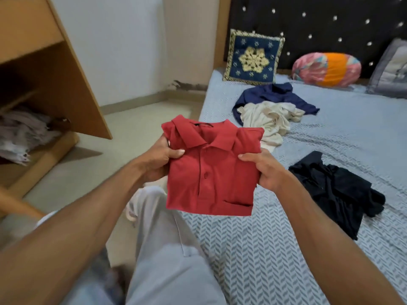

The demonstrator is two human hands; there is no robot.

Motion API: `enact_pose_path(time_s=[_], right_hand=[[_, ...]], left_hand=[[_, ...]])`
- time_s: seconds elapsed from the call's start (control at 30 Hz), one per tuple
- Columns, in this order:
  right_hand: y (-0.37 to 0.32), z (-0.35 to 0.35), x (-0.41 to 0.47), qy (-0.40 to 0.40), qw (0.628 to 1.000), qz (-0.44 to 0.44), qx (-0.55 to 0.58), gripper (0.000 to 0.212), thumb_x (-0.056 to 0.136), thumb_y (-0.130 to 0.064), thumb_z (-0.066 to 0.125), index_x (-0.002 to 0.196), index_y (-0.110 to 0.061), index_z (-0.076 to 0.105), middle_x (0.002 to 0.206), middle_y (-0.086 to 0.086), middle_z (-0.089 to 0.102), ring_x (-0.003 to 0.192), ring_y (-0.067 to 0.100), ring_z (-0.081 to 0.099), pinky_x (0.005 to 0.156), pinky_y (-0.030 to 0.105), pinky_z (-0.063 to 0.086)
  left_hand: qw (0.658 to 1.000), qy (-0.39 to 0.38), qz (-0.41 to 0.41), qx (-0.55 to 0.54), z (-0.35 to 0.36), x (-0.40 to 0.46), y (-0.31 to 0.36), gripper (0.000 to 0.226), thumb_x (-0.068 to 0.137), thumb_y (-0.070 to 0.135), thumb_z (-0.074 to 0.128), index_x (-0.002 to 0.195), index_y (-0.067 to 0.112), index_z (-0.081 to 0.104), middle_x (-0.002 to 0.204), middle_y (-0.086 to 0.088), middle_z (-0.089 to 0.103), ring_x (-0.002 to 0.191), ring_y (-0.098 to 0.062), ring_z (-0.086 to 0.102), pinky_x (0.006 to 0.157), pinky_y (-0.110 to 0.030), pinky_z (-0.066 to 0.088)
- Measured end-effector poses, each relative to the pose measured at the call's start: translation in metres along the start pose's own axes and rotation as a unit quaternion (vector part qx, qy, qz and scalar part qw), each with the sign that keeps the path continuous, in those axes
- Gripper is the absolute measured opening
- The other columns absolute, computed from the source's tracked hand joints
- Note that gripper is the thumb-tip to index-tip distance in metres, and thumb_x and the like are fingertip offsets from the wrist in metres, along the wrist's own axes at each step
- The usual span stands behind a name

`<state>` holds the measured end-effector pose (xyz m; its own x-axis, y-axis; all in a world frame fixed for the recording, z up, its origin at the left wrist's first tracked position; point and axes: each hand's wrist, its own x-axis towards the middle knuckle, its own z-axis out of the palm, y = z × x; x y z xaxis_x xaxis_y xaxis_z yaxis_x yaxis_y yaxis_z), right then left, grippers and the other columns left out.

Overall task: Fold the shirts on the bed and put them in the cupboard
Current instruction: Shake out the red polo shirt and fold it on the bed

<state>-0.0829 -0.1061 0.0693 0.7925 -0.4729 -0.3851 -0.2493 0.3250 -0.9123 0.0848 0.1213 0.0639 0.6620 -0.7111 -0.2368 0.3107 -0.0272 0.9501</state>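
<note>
A red polo shirt (211,172), folded into a neat square with its collar up, hangs in the air above the bed's left edge. My left hand (159,159) grips its left side and my right hand (267,170) grips its right side, thumbs on top. On the bed (330,139) lie unfolded shirts: a navy one (275,95), a cream one (271,119) over it, and a black one (337,190) near my right arm. The open wooden cupboard (55,69) stands at the left.
A pile of grey clothes (22,135) lies on a cupboard shelf. A blue patterned cushion (253,57), an orange and pink bolster (326,69) and a grey pillow (392,69) lean against the dark headboard. Beige floor (141,111) separates bed and cupboard.
</note>
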Motion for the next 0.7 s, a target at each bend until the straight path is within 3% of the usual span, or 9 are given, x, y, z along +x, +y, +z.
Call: enact_pose_path(time_s=[0.13,0.23,0.37,0.43,0.6,0.7], right_hand=[[-0.042,0.056,0.000,-0.048,0.999,-0.011,0.001,0.039,0.090,-0.009,0.071,0.128,-0.010,0.067,0.112,0.016,0.075,0.089,0.025,0.076,0.068,0.037,0.063],[-0.060,0.103,0.007,-0.093,0.995,-0.001,-0.019,0.037,0.095,-0.029,0.067,0.130,-0.017,0.066,0.108,0.007,0.078,0.090,0.018,0.076,0.071,0.034,0.063],[-0.064,0.165,0.034,-0.126,0.991,0.032,-0.046,0.039,0.096,-0.045,0.063,0.125,-0.020,0.067,0.108,0.001,0.078,0.094,0.015,0.076,0.068,0.031,0.063],[-0.057,0.194,0.054,-0.138,0.987,0.050,-0.059,0.043,0.094,-0.049,0.063,0.127,-0.021,0.067,0.113,0.001,0.077,0.100,0.015,0.075,0.073,0.032,0.062],[-0.026,0.260,0.115,-0.181,0.976,0.096,-0.072,0.058,0.078,-0.028,0.074,0.135,-0.020,0.063,0.113,0.003,0.076,0.098,0.020,0.075,0.075,0.039,0.062],[-0.012,0.299,0.161,-0.198,0.970,0.114,-0.085,0.066,0.072,-0.012,0.073,0.136,-0.024,0.061,0.115,0.002,0.074,0.100,0.023,0.073,0.083,0.048,0.060]], left_hand=[[0.998,0.053,0.034,0.008,-0.043,-0.028,0.045,0.061,0.094,-0.012,0.052,0.137,0.031,0.048,0.115,0.000,0.073,0.098,-0.018,0.072,0.089,-0.042,0.059],[0.993,0.100,0.062,0.019,-0.085,-0.038,0.061,0.060,0.097,-0.010,0.051,0.143,0.028,0.045,0.127,-0.009,0.069,0.112,-0.026,0.069,0.094,-0.047,0.057],[0.983,0.160,0.088,0.023,-0.138,-0.045,0.068,0.058,0.099,-0.010,0.047,0.139,0.031,0.044,0.124,-0.003,0.068,0.104,-0.016,0.070,0.081,-0.031,0.059],[0.980,0.176,0.088,0.019,-0.168,-0.043,0.063,0.058,0.101,-0.009,0.046,0.138,0.034,0.043,0.123,0.003,0.068,0.104,-0.011,0.070,0.083,-0.029,0.059],[0.976,0.210,0.054,-0.003,-0.256,-0.019,0.038,0.059,0.101,-0.008,0.047,0.146,0.029,0.038,0.133,0.001,0.063,0.112,-0.013,0.068,0.092,-0.033,0.057],[0.977,0.208,0.017,-0.038,-0.307,0.005,0.032,0.064,0.099,-0.007,0.052,0.138,0.042,0.040,0.138,-0.003,0.060,0.117,-0.019,0.067,0.087,-0.033,0.058]])
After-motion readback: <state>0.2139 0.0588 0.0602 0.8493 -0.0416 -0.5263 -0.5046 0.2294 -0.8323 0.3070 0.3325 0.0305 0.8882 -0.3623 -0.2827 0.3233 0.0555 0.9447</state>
